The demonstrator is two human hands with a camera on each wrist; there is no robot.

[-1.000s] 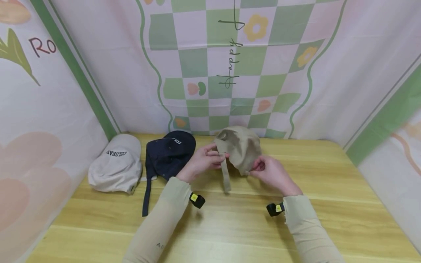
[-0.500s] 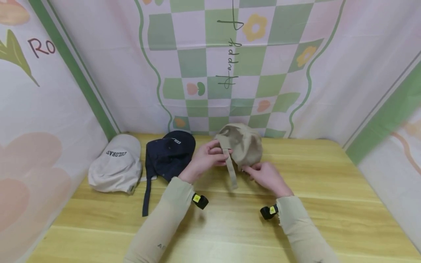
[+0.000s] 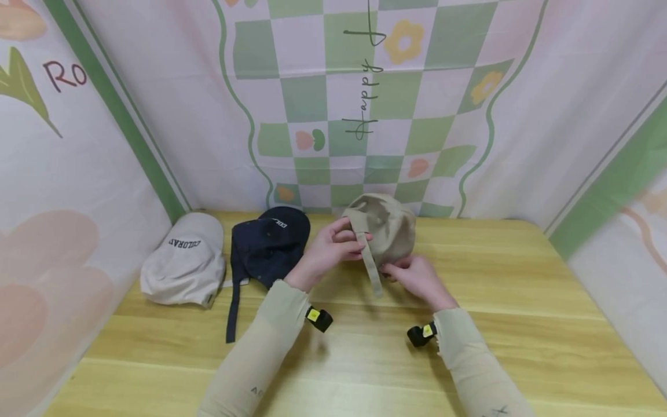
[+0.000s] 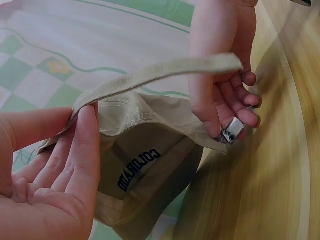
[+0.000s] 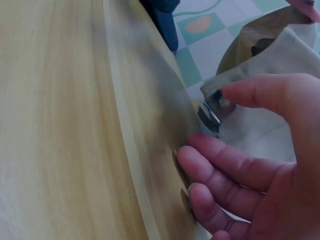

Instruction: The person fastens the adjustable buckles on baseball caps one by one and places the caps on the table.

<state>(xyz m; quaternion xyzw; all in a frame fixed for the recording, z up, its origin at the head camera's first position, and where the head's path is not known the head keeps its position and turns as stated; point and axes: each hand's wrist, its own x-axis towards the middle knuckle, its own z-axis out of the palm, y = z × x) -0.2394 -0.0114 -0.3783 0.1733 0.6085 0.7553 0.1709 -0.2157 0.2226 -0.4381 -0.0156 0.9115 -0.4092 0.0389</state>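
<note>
A khaki baseball cap (image 3: 393, 226) is tilted up near the back of the table, its open rear towards me. My left hand (image 3: 324, 255) pinches the base of its back strap (image 3: 372, 267) between thumb and fingers, and the strap's free end hangs down. On the opposite edge of the rear opening, my right hand (image 3: 418, 280) pinches the cap beside a metal buckle (image 5: 209, 117). In the left wrist view the strap end juts across in front of the right hand, apart from the buckle (image 4: 233, 131). Dark lettering (image 4: 139, 170) shows on the cap's front.
To the left lie a navy cap (image 3: 268, 246), its long strap hanging loose, and an off-white cap (image 3: 182, 263). A wooden table (image 3: 359, 365) carries all of them. Behind it hangs a patterned curtain (image 3: 349, 98), with more cloth at both sides.
My right hand has moved left along the cap's edge, closer to the left hand. The left hand has shifted slightly right and up, and the strap's free end has swung right.
</note>
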